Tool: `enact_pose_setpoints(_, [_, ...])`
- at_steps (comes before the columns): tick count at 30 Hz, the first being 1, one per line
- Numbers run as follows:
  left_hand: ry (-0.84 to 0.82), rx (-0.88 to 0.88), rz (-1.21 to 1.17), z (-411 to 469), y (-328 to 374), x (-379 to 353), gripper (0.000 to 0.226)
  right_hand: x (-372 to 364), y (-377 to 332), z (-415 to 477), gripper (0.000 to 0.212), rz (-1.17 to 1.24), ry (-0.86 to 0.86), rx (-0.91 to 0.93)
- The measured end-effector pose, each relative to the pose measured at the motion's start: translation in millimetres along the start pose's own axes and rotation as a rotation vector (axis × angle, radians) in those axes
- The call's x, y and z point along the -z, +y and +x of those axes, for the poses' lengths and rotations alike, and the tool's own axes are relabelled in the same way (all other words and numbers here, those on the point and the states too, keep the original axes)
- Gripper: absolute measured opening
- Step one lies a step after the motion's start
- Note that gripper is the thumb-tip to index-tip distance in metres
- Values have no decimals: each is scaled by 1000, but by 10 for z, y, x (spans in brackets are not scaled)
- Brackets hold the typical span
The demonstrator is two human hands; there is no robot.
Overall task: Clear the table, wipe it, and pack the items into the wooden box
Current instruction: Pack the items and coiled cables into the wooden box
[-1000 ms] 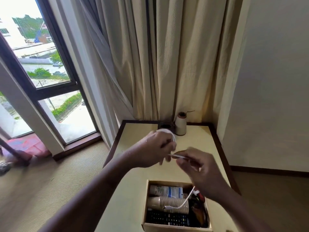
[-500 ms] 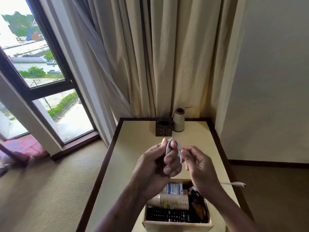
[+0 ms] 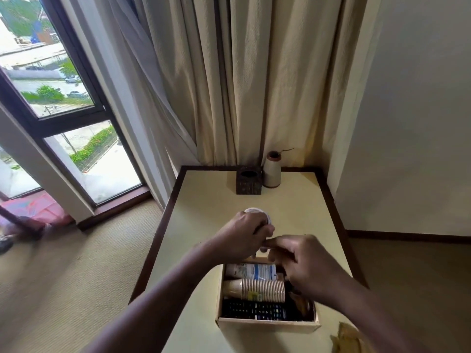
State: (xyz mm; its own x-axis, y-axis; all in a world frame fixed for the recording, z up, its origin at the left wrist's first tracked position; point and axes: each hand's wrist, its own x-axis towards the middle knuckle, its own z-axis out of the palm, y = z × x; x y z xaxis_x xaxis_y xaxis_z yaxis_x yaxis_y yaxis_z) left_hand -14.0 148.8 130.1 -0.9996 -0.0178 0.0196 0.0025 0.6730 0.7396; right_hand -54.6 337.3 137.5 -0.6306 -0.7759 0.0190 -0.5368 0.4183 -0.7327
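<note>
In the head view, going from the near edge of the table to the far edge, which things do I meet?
Box front wall → remote → cups → packet → left hand holding the cable → holder, with the vase beside it.

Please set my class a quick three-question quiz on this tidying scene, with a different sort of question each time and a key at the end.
1. True or false: the stack of paper cups lies on its side inside the wooden box.
2. What does the left hand hold? A) a coiled white cable B) a spoon C) a wiping cloth
3. Fill in: at the far edge of the table, the cream vase stands to the ___ of the dark square holder, as the camera sees it.

Key: 1 true; 2 A; 3 right.
</note>
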Motion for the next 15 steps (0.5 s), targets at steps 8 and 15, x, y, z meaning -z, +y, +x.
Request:
enact_pose_setpoints(8, [-332, 106, -1080, -253, -68, -138, 44, 184, 110, 29, 15, 220, 315, 120])
enact_pose_setpoints(15, [-63, 267, -1698, -290, -13, -479, 38, -260, 75, 1, 16, 787, 357, -238])
